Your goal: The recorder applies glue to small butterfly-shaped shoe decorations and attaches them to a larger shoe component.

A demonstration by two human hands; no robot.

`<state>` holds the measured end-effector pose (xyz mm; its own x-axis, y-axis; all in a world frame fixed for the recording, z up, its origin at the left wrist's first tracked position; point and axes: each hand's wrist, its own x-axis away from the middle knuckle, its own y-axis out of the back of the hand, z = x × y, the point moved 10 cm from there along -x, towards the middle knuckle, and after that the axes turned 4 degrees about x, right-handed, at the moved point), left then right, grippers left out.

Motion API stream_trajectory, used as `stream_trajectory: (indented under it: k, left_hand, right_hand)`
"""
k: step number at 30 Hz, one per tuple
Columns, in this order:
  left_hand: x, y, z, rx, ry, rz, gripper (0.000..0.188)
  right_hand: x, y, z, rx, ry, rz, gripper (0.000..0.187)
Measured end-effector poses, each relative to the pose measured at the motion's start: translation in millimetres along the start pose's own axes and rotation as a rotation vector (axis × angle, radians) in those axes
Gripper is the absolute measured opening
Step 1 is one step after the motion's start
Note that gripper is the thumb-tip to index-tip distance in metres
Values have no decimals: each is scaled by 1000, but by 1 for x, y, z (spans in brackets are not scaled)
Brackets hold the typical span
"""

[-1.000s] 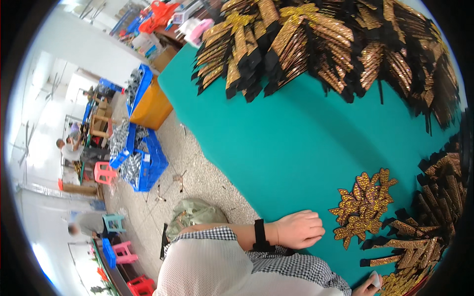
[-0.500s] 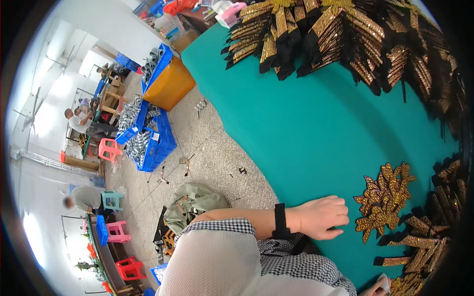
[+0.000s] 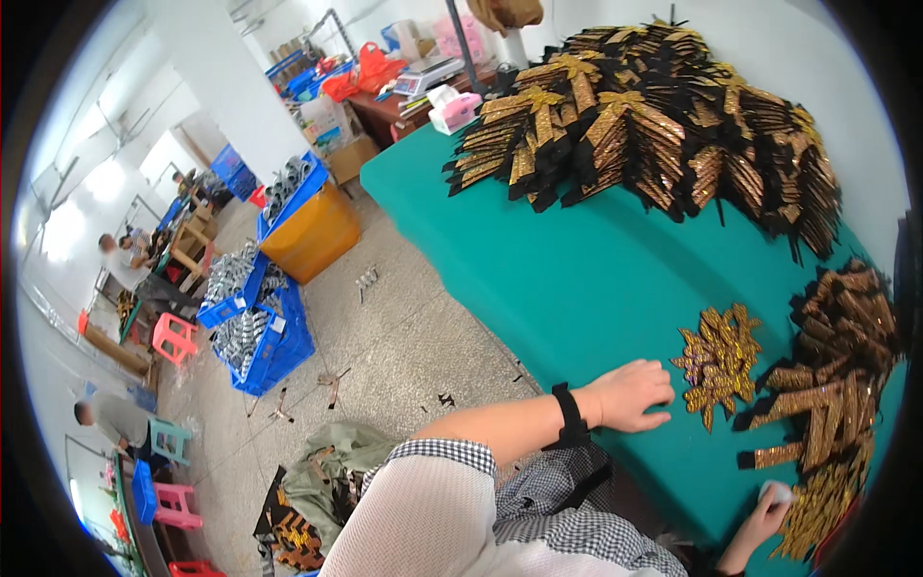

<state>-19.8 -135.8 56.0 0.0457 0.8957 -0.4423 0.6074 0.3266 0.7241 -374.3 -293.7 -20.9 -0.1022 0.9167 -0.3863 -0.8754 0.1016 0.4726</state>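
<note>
Resting loosely curled, seemingly empty, on the green table (image 3: 548,279), the left hand (image 3: 630,395) lies beside a cluster of gold patches (image 3: 719,363), perhaps grouped for easy reach. Farther right and apart from it, the right hand (image 3: 763,520) pinches a small white object (image 3: 777,492), its kind unclear, near sequined strips (image 3: 819,413) probably stacked aside for space. More of the right hand shows than half a second ago.

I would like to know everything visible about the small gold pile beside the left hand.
The small gold pile lies on the green table, just right of the left hand, not touching it. Its shiny, textured, leaf- or petal-shaped pieces overlap, with dark edges; their number and exact material are unclear.
</note>
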Motion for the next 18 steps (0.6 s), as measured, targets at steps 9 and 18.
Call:
stream_trajectory:
  k: [9, 18]
  left_hand:
    - [11, 1, -22, -325, -175, -97, 17]
    - [20, -14, -2, -260, 52, -241, 21]
  right_hand:
    - [-37, -17, -14, -160, 35, 39, 29]
    - [-83, -29, -104, 189, -63, 15, 50]
